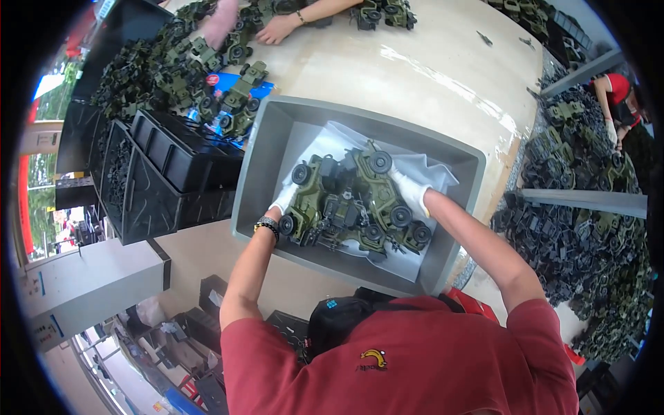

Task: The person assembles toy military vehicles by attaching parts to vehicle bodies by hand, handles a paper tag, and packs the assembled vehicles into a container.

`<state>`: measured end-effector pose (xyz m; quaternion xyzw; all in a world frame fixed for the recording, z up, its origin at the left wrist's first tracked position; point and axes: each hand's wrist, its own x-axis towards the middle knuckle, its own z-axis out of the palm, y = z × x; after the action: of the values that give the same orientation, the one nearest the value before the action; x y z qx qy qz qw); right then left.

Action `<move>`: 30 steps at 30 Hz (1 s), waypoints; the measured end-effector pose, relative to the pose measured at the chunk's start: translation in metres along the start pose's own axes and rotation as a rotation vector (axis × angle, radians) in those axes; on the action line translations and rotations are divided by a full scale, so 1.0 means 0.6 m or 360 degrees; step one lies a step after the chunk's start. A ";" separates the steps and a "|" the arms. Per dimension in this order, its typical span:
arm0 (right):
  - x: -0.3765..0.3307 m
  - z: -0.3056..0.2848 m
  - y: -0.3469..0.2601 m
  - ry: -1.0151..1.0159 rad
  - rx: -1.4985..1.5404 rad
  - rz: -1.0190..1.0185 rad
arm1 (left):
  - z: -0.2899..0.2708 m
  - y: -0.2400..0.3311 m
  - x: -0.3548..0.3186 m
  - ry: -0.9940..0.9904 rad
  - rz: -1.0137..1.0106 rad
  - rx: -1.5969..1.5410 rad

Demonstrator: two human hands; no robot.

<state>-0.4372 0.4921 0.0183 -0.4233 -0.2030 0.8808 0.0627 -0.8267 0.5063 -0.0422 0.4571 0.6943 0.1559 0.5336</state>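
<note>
Between my two white-gloved hands sits a cluster of olive-green toy military vehicles with black wheels, inside a grey plastic bin (465, 173). My left hand (285, 198) presses against the outer side of the left toy vehicle (310, 200), its fingers partly hidden behind it. On the other side, my right hand (413, 194) grips the right toy vehicle (377, 183) near its wheels; those fingertips are also hidden. Darker vehicle parts (344, 211) lie between the two. A crumpled white sheet (332, 135) lines the bin beneath them.
At the left stand black crates (187, 162) and a heap of green toy vehicles (166, 76). Another person's hands (280, 29) reach over the far table (332, 62). More vehicles pile up at the right (567, 242), where a person in red (612, 100) works.
</note>
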 end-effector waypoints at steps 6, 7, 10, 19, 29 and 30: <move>-0.006 0.017 0.005 0.0022 0.0186 -0.0094 | 0.033 0.049 -0.035 -0.0135 0.0166 -0.0428; 0.000 0.017 0.015 0.0203 0.0225 -0.0167 | 0.037 0.056 -0.040 -0.0166 0.0196 -0.0497; -0.025 0.049 0.007 0.0268 0.0303 -0.0248 | 0.036 0.085 -0.050 -0.0204 0.0238 -0.0639; -0.104 0.118 -0.038 0.0480 0.0545 -0.0643 | -0.015 0.215 -0.122 -0.0530 -0.0102 -0.1253; -0.196 0.247 -0.377 0.0459 0.0414 -0.1208 | -0.339 0.544 0.012 -0.1296 0.0914 -0.1218; -0.167 0.290 -0.415 0.0441 0.0383 -0.1237 | -0.499 0.574 0.009 -0.1361 0.0908 -0.1335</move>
<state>-0.5234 0.6371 0.2899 -0.4192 -0.2328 0.7439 0.4655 -0.9300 0.7756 0.3114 0.3982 0.1537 0.3529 0.8326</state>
